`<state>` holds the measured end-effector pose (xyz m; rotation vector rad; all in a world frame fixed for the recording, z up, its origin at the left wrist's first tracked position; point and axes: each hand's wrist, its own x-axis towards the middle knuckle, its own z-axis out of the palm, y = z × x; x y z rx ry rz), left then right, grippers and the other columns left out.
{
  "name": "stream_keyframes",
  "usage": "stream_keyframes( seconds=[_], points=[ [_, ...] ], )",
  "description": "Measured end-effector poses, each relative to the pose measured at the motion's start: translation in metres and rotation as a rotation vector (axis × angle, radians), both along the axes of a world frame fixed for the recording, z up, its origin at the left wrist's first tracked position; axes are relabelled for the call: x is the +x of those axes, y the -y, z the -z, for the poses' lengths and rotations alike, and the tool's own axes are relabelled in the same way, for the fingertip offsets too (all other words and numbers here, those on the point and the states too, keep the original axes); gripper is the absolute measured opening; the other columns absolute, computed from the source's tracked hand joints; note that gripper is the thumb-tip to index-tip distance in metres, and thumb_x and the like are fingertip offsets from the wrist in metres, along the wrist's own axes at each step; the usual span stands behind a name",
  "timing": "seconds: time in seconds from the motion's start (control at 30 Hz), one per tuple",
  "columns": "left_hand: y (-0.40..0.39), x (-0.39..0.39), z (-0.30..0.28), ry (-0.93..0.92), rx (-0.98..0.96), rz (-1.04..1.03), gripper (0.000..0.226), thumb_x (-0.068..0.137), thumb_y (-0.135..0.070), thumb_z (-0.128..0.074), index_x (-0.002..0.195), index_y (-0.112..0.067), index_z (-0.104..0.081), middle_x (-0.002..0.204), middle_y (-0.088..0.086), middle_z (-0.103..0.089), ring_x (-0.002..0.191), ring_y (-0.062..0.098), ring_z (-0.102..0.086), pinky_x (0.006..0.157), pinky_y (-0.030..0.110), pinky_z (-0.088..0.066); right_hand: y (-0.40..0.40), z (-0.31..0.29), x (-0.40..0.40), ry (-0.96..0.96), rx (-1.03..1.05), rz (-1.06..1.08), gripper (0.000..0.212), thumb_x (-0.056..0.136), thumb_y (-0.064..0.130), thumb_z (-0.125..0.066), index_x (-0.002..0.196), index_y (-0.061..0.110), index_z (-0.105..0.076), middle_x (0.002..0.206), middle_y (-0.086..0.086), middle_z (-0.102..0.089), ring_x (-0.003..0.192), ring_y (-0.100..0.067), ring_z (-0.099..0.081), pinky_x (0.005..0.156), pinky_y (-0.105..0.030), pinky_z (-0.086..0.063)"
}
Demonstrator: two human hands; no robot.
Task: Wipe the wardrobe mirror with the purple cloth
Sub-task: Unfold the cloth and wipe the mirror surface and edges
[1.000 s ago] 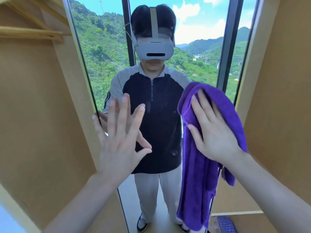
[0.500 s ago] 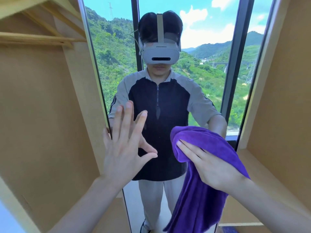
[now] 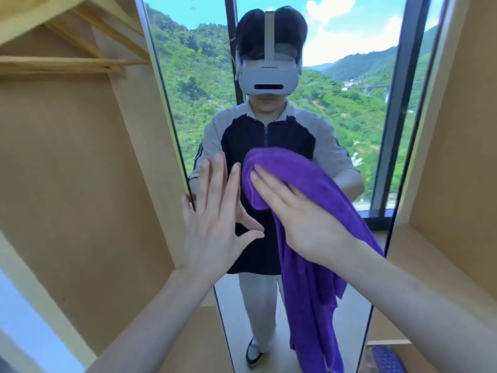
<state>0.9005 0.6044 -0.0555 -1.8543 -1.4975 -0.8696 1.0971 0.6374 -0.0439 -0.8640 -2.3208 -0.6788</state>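
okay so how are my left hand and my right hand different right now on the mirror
The left hand lies bare on the mirror; the right hand has the purple cloth between it and the glass.
The left hand's fingers spread apart and point upward; the right hand's fingers lie together, slanting up to the left.
The left hand sits by the mirror's left edge, the right hand nearer its middle.
Both are flat with straight fingers.

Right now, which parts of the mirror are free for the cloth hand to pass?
Free glass lies above the purple cloth, up to the mirror top, and low left under the left hand. The middle is crowded: the right hand nearly meets the left.
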Motion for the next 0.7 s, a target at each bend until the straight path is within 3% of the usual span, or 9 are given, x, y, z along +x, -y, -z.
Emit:
stream_keyframes(
  seconds=[0.1, 0.17, 0.27, 0.37, 0.47, 0.53, 0.6, 0.7],
  points=[
    [-0.007, -0.005, 0.001, 0.023, 0.008, 0.04, 0.129, 0.067, -0.064, -0.086, 0.163, -0.012, -0.017, 0.173, 0.011, -0.009, 0.16, 0.028, -0.008, 0.104, 0.066, -0.042, 0.002, 0.04, 0.009, 0.121, -0.171, -0.023, 0.097, 0.078, -0.009, -0.039, 0.163, 0.016, 0.001, 0.169, 0.005, 0.009, 0.156, -0.009, -0.002, 0.125, -0.03, -0.016],
    [-0.009, -0.009, 0.002, 0.031, 0.017, 0.056, 0.127, 0.07, -0.064, -0.085, 0.163, -0.009, -0.019, 0.172, 0.011, -0.012, 0.16, 0.026, -0.01, 0.105, 0.064, -0.043, 0.003, 0.065, 0.024, 0.161, -0.254, 0.008, 0.106, 0.079, -0.009, -0.05, 0.162, 0.02, 0.009, 0.167, 0.011, 0.014, 0.154, -0.004, 0.003, 0.125, -0.025, -0.01],
    [-0.01, -0.01, 0.003, 0.004, 0.018, 0.027, 0.127, 0.069, -0.066, -0.083, 0.162, -0.006, -0.022, 0.172, 0.012, -0.013, 0.159, 0.026, -0.01, 0.105, 0.06, -0.043, 0.009, 0.089, 0.046, 0.148, -0.251, 0.137, 0.117, 0.065, -0.008, -0.069, 0.163, 0.012, -0.008, 0.169, 0.007, 0.005, 0.154, -0.003, 0.007, 0.123, -0.02, 0.004],
    [-0.009, -0.008, 0.005, -0.003, 0.019, 0.003, 0.126, 0.071, -0.067, -0.081, 0.163, -0.007, -0.019, 0.173, 0.011, -0.01, 0.16, 0.026, -0.009, 0.105, 0.062, -0.042, 0.017, 0.107, 0.07, 0.067, -0.215, 0.25, 0.123, 0.052, -0.015, -0.074, 0.158, 0.006, -0.016, 0.17, 0.003, 0.005, 0.155, -0.01, -0.001, 0.123, -0.021, 0.004],
    [-0.006, -0.007, 0.009, -0.013, 0.037, -0.005, 0.127, 0.073, -0.065, -0.081, 0.164, -0.009, -0.012, 0.174, 0.008, -0.004, 0.161, 0.025, -0.003, 0.108, 0.066, -0.039, 0.023, 0.122, 0.086, -0.143, -0.221, 0.408, 0.117, 0.055, -0.017, -0.079, 0.155, 0.006, -0.023, 0.163, -0.014, -0.025, 0.145, -0.028, -0.021, 0.123, -0.023, 0.007],
    [-0.003, -0.006, 0.012, -0.011, 0.047, 0.006, 0.128, 0.074, -0.061, -0.081, 0.165, -0.011, -0.007, 0.174, 0.007, -0.002, 0.161, 0.023, -0.001, 0.109, 0.066, -0.035, 0.026, 0.133, 0.082, -0.28, -0.228, 0.483, 0.099, 0.066, -0.017, -0.075, 0.151, 0.001, -0.029, 0.154, -0.022, -0.042, 0.137, -0.035, -0.029, 0.122, -0.025, 0.007],
    [-0.002, -0.005, 0.013, -0.011, 0.048, 0.015, 0.125, 0.077, -0.058, -0.081, 0.165, -0.011, -0.006, 0.174, 0.008, -0.002, 0.161, 0.023, 0.0, 0.11, 0.066, -0.033, 0.029, 0.141, 0.071, -0.336, -0.208, 0.471, 0.084, 0.073, -0.014, -0.061, 0.149, -0.001, -0.029, 0.152, -0.024, -0.044, 0.136, -0.037, -0.031, 0.123, -0.029, 0.0],
    [-0.002, -0.005, 0.012, -0.002, 0.05, 0.029, 0.121, 0.078, -0.056, -0.08, 0.164, -0.009, -0.01, 0.174, 0.009, -0.003, 0.161, 0.023, 0.001, 0.11, 0.066, -0.033, 0.028, 0.149, 0.058, -0.21, -0.301, 0.331, 0.095, 0.071, -0.013, -0.064, 0.156, 0.01, -0.029, 0.16, -0.007, -0.037, 0.137, -0.033, -0.047, 0.116, -0.033, -0.032]
  ],
)
